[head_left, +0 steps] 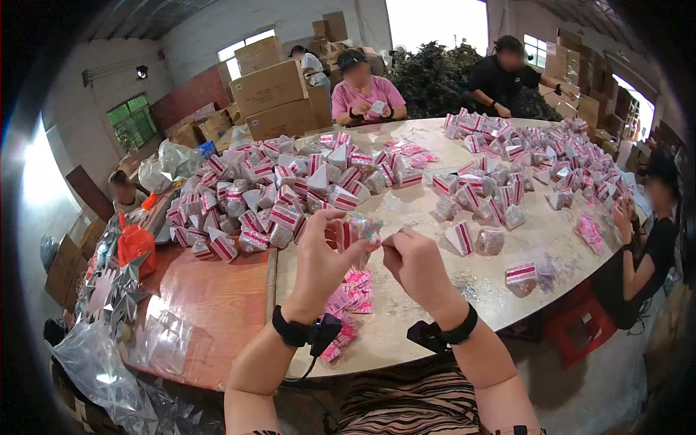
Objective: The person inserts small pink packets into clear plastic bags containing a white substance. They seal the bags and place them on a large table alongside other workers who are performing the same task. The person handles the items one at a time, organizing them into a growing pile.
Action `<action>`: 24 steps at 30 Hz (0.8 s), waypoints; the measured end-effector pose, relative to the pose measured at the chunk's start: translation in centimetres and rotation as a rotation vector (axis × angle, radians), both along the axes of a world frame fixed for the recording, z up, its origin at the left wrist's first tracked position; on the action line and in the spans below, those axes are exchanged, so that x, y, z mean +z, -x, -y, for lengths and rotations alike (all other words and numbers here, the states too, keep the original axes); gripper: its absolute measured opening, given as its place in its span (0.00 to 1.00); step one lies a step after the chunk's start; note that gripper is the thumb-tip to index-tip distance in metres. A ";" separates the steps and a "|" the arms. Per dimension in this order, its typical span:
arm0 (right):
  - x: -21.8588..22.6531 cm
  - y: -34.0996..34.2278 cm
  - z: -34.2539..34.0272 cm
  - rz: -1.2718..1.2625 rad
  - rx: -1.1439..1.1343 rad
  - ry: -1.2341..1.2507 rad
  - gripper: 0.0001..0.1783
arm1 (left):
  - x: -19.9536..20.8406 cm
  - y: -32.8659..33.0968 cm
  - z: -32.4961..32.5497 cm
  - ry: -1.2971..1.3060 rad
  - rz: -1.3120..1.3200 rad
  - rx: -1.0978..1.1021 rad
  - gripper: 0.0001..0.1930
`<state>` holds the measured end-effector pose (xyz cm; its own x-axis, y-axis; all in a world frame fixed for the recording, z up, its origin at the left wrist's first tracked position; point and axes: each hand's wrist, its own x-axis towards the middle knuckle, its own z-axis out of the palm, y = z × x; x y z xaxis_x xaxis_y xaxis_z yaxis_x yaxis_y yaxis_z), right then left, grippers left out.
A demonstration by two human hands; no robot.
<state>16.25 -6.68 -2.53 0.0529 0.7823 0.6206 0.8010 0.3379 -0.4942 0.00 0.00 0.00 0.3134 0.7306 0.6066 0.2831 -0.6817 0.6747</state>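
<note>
Above the near part of the table, my left hand [319, 254] grips a wedge-shaped toy cake slice [365, 226] with a pink stripe and a multicoloured speckled top; it appears to be in clear wrap. Just right of it, my right hand [419, 270] is closed, thumb and forefinger pinched together close to the slice. What is in that pinch is too small to make out. Below my hands lies a pile of small pink printed packets [354, 293]. A large heap of similar wrapped cake slices [279, 192] spreads behind my left hand.
More slices [493, 192] cover the table's [406, 348] right and far parts. A red-brown wooden board [217, 290] adjoins at left, with clear plastic bags [163, 341] and silver stars [129, 279]. Co-workers sit around; one in pink [373, 94] holds a slice. A red stool [580, 326] stands right.
</note>
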 end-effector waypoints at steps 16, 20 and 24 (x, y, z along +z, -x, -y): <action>-0.6 -4.8 1.8 -0.868 0.372 0.192 0.07 | 1.9 -3.4 2.6 0.116 0.011 -0.186 0.23; -2.3 -4.5 1.4 -1.015 0.518 0.186 0.11 | 1.4 -2.9 2.8 0.196 -0.029 -0.190 0.22; -3.5 -4.7 1.9 -0.946 0.534 0.212 0.07 | 1.0 -3.6 3.2 0.104 -0.178 -0.142 0.22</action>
